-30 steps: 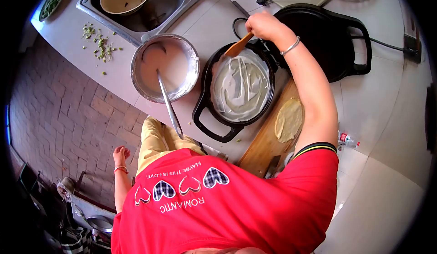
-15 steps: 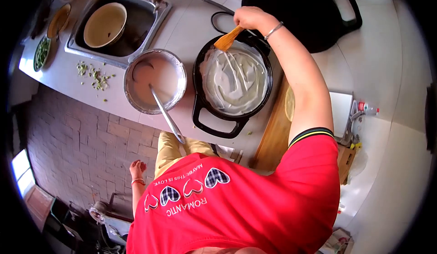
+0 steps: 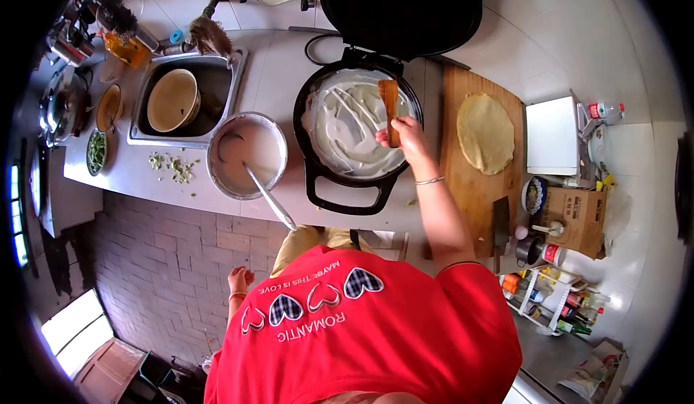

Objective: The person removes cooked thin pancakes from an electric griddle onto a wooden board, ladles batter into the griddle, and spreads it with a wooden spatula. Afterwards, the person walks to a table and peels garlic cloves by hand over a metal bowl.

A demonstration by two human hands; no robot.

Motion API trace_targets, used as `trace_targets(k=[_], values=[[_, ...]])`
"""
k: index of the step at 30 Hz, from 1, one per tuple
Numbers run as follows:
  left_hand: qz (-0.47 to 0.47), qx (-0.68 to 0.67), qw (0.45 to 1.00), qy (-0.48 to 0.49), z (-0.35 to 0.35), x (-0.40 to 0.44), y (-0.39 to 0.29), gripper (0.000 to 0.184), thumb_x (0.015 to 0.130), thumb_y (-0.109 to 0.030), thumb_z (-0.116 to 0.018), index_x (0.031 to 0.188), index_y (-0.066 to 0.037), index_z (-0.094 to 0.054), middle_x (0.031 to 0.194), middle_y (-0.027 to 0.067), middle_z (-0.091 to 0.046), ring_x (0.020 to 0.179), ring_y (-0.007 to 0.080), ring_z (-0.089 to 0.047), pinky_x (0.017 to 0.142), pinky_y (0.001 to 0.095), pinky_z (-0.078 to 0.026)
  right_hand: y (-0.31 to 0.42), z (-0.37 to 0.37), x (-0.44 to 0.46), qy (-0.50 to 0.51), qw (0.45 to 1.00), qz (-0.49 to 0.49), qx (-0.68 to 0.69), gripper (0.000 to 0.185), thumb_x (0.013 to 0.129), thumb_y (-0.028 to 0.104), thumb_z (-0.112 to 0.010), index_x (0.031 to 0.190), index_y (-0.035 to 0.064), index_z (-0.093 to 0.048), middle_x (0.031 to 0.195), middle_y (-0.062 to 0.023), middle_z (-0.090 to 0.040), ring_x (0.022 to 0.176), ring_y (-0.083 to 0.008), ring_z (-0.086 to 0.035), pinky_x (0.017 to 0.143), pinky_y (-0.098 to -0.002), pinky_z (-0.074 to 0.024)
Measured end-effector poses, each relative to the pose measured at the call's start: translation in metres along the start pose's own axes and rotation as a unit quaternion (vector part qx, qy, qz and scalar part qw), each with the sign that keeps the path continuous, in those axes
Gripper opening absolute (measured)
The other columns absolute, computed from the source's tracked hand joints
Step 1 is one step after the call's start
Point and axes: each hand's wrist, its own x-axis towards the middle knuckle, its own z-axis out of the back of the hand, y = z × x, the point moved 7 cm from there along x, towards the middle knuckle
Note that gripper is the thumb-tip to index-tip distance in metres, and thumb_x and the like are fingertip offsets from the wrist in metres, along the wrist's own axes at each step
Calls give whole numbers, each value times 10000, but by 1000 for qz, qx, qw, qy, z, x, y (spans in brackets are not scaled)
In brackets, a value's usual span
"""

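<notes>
My right hand [image 3: 407,141] grips a wooden spatula [image 3: 388,100] over the right side of a round black electric griddle [image 3: 316,167]. Pale wet batter [image 3: 354,130] covers the griddle's cooking plate in uneven swirls and ridges. The griddle's black lid [image 3: 402,13] stands raised behind it. To the left is a metal bowl [image 3: 220,180] of pinkish-white batter, with a ladle [image 3: 269,198] leaning out over the counter edge. My left hand [image 3: 241,279] hangs low by my side above the floor, its fingers loosely curled with nothing visible in them.
A flat round pancake [image 3: 486,133] lies on a wooden board [image 3: 455,209] at the right, with a cleaver [image 3: 501,223] near the front. Chopped green scraps [image 3: 173,167] lie left of the bowl. A sink [image 3: 235,78] holds a cream basin [image 3: 173,100].
My right hand has brought the spatula from the griddle's back edge toward its right front side. My view has shifted, showing more of the board and pancake.
</notes>
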Motion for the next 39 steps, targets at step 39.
trace_targets(k=[39], values=[[23,112,987,115,110,148,-151,112,836,-99,-528,910,-17,-548,697,111,-583,542,216,-594,463,331,-501,-95,-169,-110,-13,994,-107,2,178,926,218,-436,930,41,-437,660,-199,-618,483,-236,-601,397,-325,-458]])
